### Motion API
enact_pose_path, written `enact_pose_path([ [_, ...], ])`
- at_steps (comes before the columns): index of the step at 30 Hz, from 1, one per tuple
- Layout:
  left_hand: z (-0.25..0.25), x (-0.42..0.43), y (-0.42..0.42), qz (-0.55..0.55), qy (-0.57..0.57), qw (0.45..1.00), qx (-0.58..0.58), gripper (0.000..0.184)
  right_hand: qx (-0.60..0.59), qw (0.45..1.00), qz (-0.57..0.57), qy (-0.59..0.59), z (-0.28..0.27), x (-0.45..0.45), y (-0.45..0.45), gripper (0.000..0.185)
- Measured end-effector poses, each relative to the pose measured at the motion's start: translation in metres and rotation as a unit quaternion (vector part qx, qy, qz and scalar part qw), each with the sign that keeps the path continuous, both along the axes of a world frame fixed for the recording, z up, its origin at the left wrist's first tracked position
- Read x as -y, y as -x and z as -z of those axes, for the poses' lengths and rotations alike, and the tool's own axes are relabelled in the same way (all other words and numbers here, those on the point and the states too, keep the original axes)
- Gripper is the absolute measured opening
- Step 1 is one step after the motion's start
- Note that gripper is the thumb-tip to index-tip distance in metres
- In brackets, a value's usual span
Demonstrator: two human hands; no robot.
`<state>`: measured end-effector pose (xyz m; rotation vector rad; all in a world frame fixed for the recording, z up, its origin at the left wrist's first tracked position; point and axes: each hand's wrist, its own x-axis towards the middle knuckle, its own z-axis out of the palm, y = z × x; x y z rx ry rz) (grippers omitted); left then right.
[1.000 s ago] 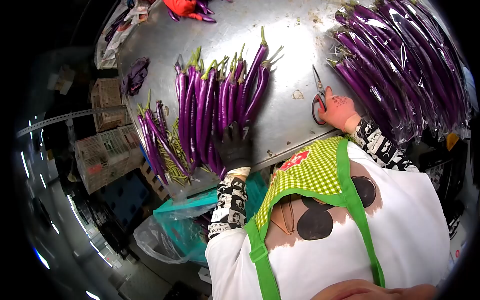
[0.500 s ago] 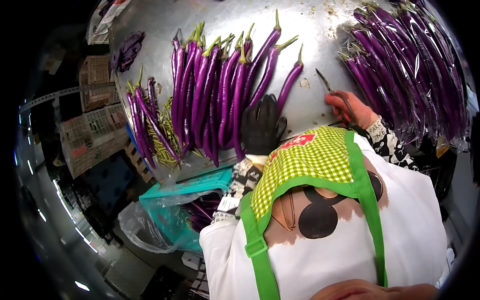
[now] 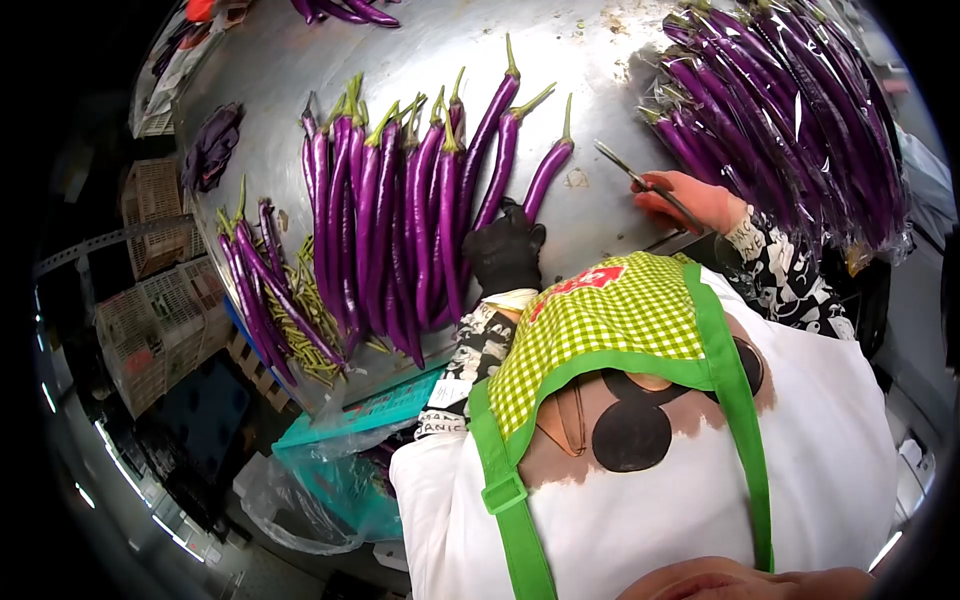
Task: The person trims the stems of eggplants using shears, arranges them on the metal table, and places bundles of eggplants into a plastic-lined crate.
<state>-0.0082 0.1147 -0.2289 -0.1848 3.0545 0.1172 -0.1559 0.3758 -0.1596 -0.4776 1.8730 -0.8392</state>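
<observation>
My left hand (image 3: 503, 252), in a black glove, is at the right end of a row of long purple eggplants (image 3: 375, 220). Its fingers are curled over the lower end of an eggplant (image 3: 546, 180), whose green stem points up. My right hand (image 3: 695, 200), in an orange-pink glove, is closed around the scissors (image 3: 640, 178). Their blades point up and left above the metal table (image 3: 600, 90). Just beside the row, several eggplants (image 3: 262, 290) lie against a pile of cut green stems (image 3: 312, 325).
Eggplants wrapped in clear plastic (image 3: 790, 130) are heaped at the right. A crumpled purple glove (image 3: 212, 148) lies at the table's left edge. Below the edge stands a teal crate (image 3: 340, 430) with clear plastic over it. Pale crates (image 3: 165, 320) are at the far left.
One eggplant has come apart to the right of the row, and my left hand has moved right with its fingers now curled. My right hand has picked up the scissors from the table.
</observation>
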Motion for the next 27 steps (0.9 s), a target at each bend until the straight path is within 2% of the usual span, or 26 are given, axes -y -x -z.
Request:
enact_pose_path([
  [3, 0.002, 0.005, -0.003, 0.005, -0.019, 0.997, -0.068, 0.05, 0.05, 0.998, -0.002, -0.036, -0.002, 0.003, 0.013, 0.038],
  [5, -0.007, 0.005, -0.007, 0.004, -0.029, 0.999, -0.022, 0.053, 0.14, 0.985, 0.043, -0.093, -0.004, 0.008, 0.023, 0.035],
  [6, -0.008, 0.005, -0.012, -0.001, -0.043, 0.999, -0.032, 0.053, 0.139, 0.988, 0.033, -0.058, 0.005, 0.006, 0.026, 0.045],
  [10, -0.011, 0.009, -0.021, -0.011, -0.07, 0.997, -0.034, 0.056, 0.181, 0.983, 0.023, -0.028, 0.043, 0.007, 0.037, 0.04],
  [14, -0.001, 0.01, -0.02, -0.031, -0.098, 0.994, -0.043, 0.053, 0.148, 0.988, -0.005, -0.038, 0.048, 0.004, 0.043, 0.037],
  [16, -0.002, 0.014, -0.027, -0.02, -0.117, 0.989, -0.084, 0.051, 0.134, 0.99, -0.033, -0.043, 0.041, 0.003, 0.039, 0.036],
  [22, -0.001, 0.017, -0.03, -0.023, -0.144, 0.986, -0.082, 0.047, 0.174, 0.984, -0.012, -0.047, 0.035, 0.014, 0.042, 0.034],
  [25, -0.005, 0.014, -0.029, -0.002, -0.104, 0.993, -0.048, 0.047, 0.1, 0.994, -0.039, -0.007, 0.046, 0.014, 0.041, 0.033],
  [27, -0.012, 0.015, -0.026, 0.014, -0.085, 0.996, -0.035, 0.048, 0.051, 0.995, -0.079, -0.024, 0.04, 0.016, 0.04, 0.032],
])
